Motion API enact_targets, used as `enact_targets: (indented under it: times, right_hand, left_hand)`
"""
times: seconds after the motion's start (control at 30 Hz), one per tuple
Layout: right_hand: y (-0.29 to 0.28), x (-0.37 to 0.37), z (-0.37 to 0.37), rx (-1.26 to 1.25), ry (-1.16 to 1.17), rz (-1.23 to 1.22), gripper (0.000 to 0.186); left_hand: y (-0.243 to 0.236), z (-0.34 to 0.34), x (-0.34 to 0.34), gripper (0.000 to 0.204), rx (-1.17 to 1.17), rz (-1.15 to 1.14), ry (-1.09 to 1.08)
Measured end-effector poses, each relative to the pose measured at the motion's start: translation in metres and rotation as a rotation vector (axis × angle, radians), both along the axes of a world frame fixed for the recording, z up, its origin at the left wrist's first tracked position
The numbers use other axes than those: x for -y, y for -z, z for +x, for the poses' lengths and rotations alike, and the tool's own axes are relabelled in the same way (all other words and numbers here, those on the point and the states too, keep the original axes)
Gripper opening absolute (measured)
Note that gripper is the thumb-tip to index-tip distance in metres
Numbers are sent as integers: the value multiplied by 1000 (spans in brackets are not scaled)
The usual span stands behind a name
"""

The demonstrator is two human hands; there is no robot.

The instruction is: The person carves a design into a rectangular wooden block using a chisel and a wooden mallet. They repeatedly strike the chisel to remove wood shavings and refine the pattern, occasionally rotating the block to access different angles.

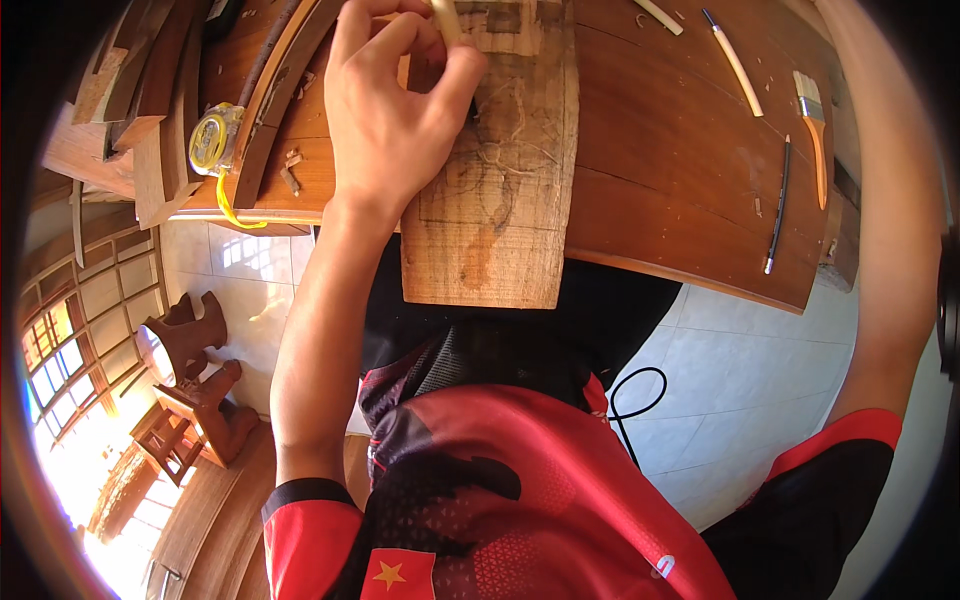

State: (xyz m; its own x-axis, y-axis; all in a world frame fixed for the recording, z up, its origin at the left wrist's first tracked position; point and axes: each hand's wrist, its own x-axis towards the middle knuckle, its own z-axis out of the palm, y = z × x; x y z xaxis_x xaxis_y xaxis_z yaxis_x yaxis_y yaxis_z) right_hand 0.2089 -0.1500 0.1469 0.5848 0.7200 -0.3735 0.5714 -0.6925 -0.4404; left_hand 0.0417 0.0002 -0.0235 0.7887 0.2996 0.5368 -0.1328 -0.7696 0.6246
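Observation:
My left hand is at the top, over a wooden board. Its thumb and fingers close round a pale, rod-like handle, which runs off the upper edge. A small dark piece shows beneath the thumb, but I cannot make out whether it belongs to the same tool. The board is worn and stained, with faint curved marks, and its near end sticks out past the table edge. My right forearm reaches up along the right side, and its hand is outside the picture.
On the brown wooden table lie a pale-handled tool, a black pencil and a flat brush. A yellow tape measure sits by curved wood pieces at left. Wood shavings are scattered about. A black cable loops below.

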Motion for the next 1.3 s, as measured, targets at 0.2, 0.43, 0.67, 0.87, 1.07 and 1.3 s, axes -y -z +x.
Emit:
enact_targets:
  times: [0.2, 0.43, 0.67, 0.87, 1.07, 1.3]
  right_hand:
    - [-8, -7, 7, -45, -83, -73, 31]
    - [-2, -7, 28, -152, -196, -84, 31]
    - [-2, -15, 15, -93, -174, -26, 32]
    - [-4, -17, 16, -120, -134, -10, 31]
    - [-2, -15, 21, -161, -179, -43, 30]
    - [-12, -24, 31, -208, -224, -181, 27]
  left_hand:
    - [-3, 3, 3, 19, -28, -43, -2]
    - [-3, 3, 6, 19, -52, -61, -5]
    - [-4, -1, 5, 20, -65, -37, -36]
    - [0, -1, 4, 21, -30, -73, -33]
    - [-6, -3, 8, 21, -86, -141, -36]
    - [-3, 0, 8, 27, -71, -115, -82]
